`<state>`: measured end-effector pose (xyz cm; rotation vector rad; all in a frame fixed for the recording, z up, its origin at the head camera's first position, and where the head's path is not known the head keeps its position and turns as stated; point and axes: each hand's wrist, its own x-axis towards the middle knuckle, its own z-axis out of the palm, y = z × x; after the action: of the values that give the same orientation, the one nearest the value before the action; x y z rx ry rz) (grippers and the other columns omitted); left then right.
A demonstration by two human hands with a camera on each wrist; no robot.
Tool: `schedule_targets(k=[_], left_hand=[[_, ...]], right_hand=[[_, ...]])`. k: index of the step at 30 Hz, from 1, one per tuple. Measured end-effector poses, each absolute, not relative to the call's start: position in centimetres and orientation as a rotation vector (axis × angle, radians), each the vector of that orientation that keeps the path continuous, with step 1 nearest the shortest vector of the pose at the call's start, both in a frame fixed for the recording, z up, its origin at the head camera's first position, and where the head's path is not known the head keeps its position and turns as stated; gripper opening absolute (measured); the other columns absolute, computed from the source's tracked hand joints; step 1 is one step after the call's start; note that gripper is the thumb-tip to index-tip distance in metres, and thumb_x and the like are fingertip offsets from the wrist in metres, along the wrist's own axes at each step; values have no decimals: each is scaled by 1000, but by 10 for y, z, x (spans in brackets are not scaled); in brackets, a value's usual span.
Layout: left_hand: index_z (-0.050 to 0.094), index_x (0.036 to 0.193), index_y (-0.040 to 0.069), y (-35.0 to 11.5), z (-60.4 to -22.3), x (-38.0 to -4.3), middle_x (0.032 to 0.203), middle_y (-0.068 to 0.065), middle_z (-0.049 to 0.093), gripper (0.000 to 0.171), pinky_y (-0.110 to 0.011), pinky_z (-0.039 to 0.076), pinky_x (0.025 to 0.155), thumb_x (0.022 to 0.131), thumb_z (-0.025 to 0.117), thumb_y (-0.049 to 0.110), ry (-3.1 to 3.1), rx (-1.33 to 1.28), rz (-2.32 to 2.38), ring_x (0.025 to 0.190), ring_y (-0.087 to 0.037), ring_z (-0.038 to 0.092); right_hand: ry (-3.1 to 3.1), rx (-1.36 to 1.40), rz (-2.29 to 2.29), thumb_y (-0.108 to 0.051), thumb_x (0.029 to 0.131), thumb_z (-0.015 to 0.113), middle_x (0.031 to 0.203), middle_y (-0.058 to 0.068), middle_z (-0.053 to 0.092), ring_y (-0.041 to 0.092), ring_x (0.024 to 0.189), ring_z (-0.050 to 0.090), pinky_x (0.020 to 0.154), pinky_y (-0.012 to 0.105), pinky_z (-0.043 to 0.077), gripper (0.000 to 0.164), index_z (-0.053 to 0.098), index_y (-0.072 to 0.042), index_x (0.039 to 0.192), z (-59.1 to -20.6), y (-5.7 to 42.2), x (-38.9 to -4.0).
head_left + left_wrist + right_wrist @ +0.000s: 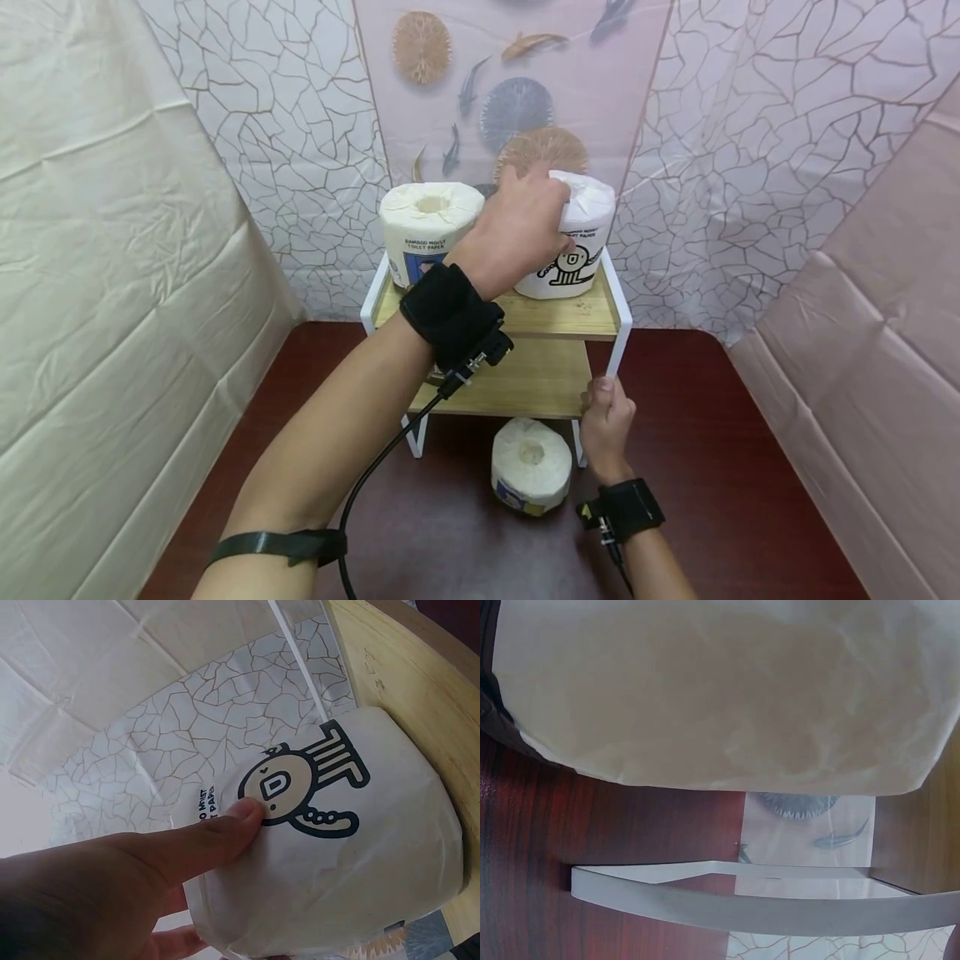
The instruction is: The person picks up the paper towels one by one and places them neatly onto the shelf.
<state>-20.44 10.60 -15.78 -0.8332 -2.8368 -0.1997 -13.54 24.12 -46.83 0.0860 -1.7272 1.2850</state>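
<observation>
At the top right of a small two-tier shelf [540,321], a white toilet paper roll [592,212] with a printed cartoon figure stands upright. My left hand [521,221] grips this roll from its left side. In the left wrist view the thumb presses on the printed face, and the other fingers are partly hidden behind the roll [352,870]. Lower down, my right hand [607,425] holds the shelf's white right front leg [618,354]. In the right wrist view a white metal frame [727,904] shows below a large pale roll [720,697].
A cream toilet paper roll [431,200] stands at the left of the top tier. Another wrapped roll [531,467] sits on the dark red table [720,467] in front of the shelf. Fabric walls [135,317] enclose both sides, with a patterned backdrop [277,125] behind.
</observation>
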Motion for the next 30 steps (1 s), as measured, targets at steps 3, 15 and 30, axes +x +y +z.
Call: schedule_targets(k=[3,15,30], left_hand=[[69,125,13,102,-161,-206,133,-5,57,35,-35,47,99,98,77,34,-2830,-865,-217,120,-28,46],[66,129,15,91,-162,-203,140,-3,50,35,-33,45,98,100,75,32,-2826,-938,-350,118,-26,42],[59,143,19,88,-172,-201,145,-7,46,47,-32,53,91,101,69,38,-2775,-911,-278,127,-25,42]], right_hand=[[-1732,98,1303,-4,111,37,58,25,43,1,58,43,56,14,33,39,47,15,78,-458,235,-127],[-1717,103,1365,-12,114,35,61,-1,39,0,55,35,53,17,30,43,44,9,77,-477,243,-142],[-1700,106,1355,-16,114,39,61,-1,38,1,53,37,52,17,30,45,42,8,76,-480,244,-144]])
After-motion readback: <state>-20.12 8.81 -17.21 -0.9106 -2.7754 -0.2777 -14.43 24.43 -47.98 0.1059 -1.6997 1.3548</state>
